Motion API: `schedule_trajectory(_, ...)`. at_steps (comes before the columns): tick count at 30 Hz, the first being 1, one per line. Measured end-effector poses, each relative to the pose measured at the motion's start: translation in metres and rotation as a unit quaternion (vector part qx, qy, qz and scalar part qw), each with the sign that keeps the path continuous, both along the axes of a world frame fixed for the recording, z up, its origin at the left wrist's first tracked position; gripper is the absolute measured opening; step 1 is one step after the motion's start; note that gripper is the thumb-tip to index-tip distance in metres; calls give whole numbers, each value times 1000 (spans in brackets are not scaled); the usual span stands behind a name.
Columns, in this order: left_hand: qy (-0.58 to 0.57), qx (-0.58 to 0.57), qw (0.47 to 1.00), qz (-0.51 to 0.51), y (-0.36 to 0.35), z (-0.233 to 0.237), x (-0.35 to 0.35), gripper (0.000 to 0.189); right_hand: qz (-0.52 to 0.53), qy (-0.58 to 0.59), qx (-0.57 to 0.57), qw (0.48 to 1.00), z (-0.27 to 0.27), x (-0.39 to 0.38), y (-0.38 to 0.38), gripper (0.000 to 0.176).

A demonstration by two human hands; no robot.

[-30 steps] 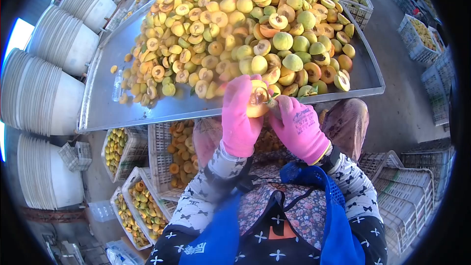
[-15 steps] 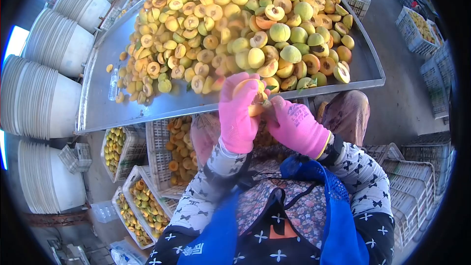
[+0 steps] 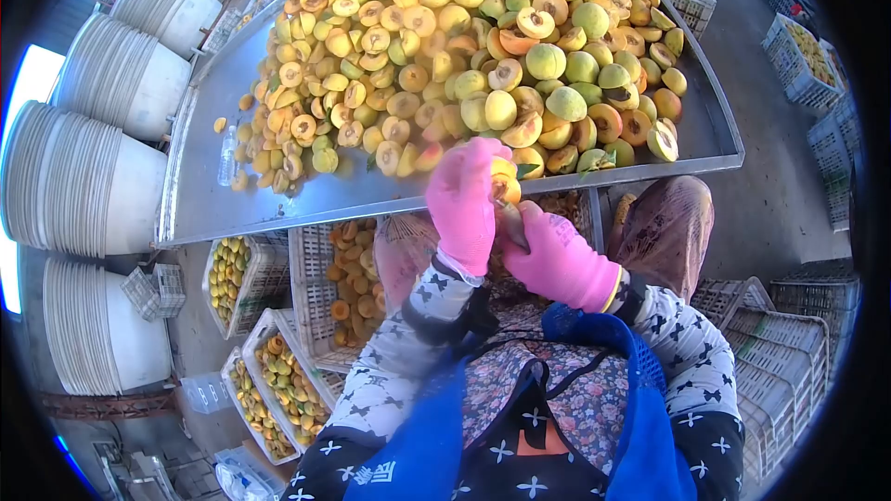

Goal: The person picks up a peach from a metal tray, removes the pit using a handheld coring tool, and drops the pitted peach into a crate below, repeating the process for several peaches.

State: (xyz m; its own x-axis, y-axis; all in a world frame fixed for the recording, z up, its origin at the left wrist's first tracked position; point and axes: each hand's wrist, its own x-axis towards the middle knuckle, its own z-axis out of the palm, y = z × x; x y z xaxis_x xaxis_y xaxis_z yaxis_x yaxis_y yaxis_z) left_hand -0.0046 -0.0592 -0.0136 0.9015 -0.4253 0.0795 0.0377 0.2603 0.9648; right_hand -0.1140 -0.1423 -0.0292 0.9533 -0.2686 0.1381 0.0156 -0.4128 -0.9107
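Note:
In a pink glove, my left hand [image 3: 464,204] is closed around an orange-yellow peach piece [image 3: 506,182], just in front of the tray's near edge. My right hand [image 3: 561,258], gloved the same way, is closed on a small greyish tool [image 3: 511,225]; its tip meets or nearly meets the peach's underside, and its exact kind is hard to make out. Beyond both hands, a big heap of halved and whole peaches [image 3: 445,65] covers much of a metal tray table [image 3: 209,181]. Several cut halves show brown hollows or pits.
Below the tray stands a crate [image 3: 314,292] with peach halves [image 3: 353,274]. More fruit crates [image 3: 264,329] sit at lower left. Stacked white tubs [image 3: 79,176] line the left side. Plastic crates [image 3: 780,362] stand at right. A clear bottle [image 3: 227,156] lies on the tray.
The view has shifted slightly, so the scene sits further right. My left hand has turned the peach, and less of it shows. My right hand with the tool has dropped a little lower.

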Motion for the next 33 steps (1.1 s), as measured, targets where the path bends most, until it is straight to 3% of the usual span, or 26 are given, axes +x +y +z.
schedule_trajectory(1,6,-19,1000,15,-3,-1,-1,39,-24,-45,-41,998,-4,2,5,25)
schedule_trajectory(3,22,-55,998,3,-4,2,-1,41,36,78,145,986,8,1,-1,23)
schedule_trajectory(7,37,-67,989,-130,8,12,5,37,192,222,433,852,34,-1,-25,17)
schedule_trajectory(8,30,-61,983,-170,8,15,10,34,211,203,457,840,32,-3,-28,14)
schedule_trajectory(12,42,21,956,-288,11,17,29,40,208,224,489,817,31,-4,-30,15)
schedule_trajectory(15,64,32,963,-259,8,8,29,42,214,226,471,825,18,0,-29,15)
schedule_trajectory(18,158,34,972,-170,11,12,21,43,198,236,433,847,15,6,-24,15)
schedule_trajectory(20,159,12,970,-186,19,2,22,46,210,244,432,842,15,7,-24,15)
schedule_trajectory(24,96,23,964,-248,25,-1,31,48,260,271,489,787,10,7,-27,16)
schedule_trajectory(26,110,36,968,-222,26,5,30,46,268,264,526,762,0,10,-23,17)
schedule_trajectory(29,114,21,960,-256,29,-1,33,45,298,210,509,780,6,8,-15,20)
schedule_trajectory(30,139,15,950,-281,30,-1,34,45,367,296,489,734,10,9,-11,22)
schedule_trajectory(31,165,9,939,-302,31,0,33,45,436,291,484,701,16,11,-2,20)
schedule_trajectory(33,111,34,941,-317,47,7,36,41,317,259,518,751,21,7,-4,18)
